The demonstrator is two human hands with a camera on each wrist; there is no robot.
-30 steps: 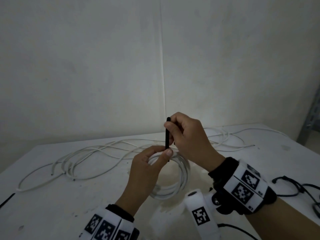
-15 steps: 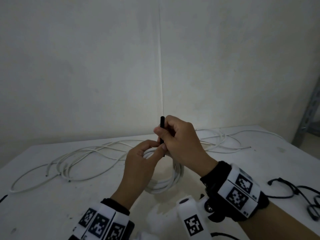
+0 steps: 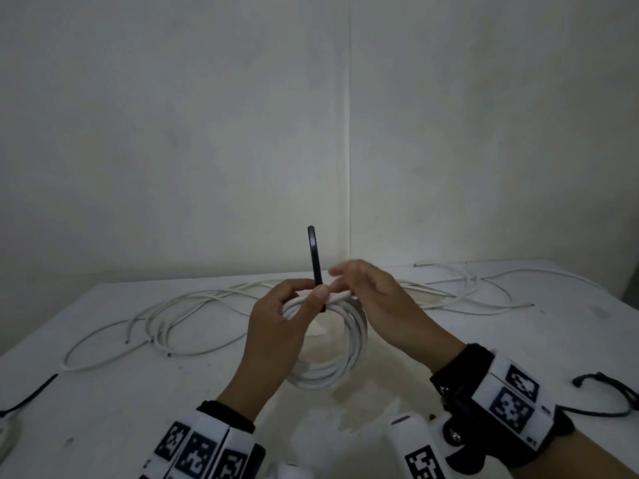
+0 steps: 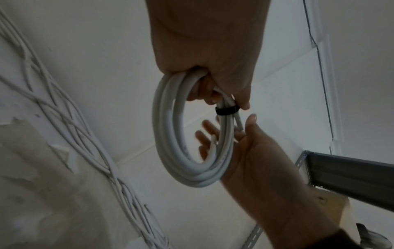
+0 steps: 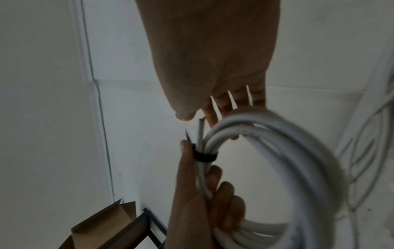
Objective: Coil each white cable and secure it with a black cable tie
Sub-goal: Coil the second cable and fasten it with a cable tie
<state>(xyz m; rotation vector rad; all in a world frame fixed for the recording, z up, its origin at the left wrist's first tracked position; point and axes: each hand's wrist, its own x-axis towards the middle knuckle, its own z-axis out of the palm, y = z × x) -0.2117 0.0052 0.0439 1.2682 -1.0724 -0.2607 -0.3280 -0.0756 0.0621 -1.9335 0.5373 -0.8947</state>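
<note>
A white cable coil (image 3: pixel 332 371) hangs upright over the table, and my left hand (image 3: pixel 309 293) grips its top. A black cable tie (image 4: pixel 227 111) is wrapped round the strands right beside my left thumb and fingers. Its tail (image 3: pixel 314 254) sticks straight up above that hand. My right hand (image 3: pixel 345 274) hovers just right of the tail with straight, spread fingers and holds nothing. In the right wrist view the tie band (image 5: pixel 204 156) sits above my left fingers, which curl round the strands. The coil's cut end (image 5: pixel 200 129) pokes up beside the band.
Loose white cables (image 3: pixel 173 316) sprawl over the white table's left and along its back right (image 3: pixel 466 288). Black cable ties lie at the right edge (image 3: pixel 605 399) and left edge (image 3: pixel 31 395). A wall stands close behind. A metal shelf frame (image 4: pixel 351 170) and a cardboard box (image 5: pixel 102 224) stand beside the table.
My right hand has let go of the tie's tail and opened, drifting slightly right. More of the tail now stands above my left hand, which keeps its grip on the coil.
</note>
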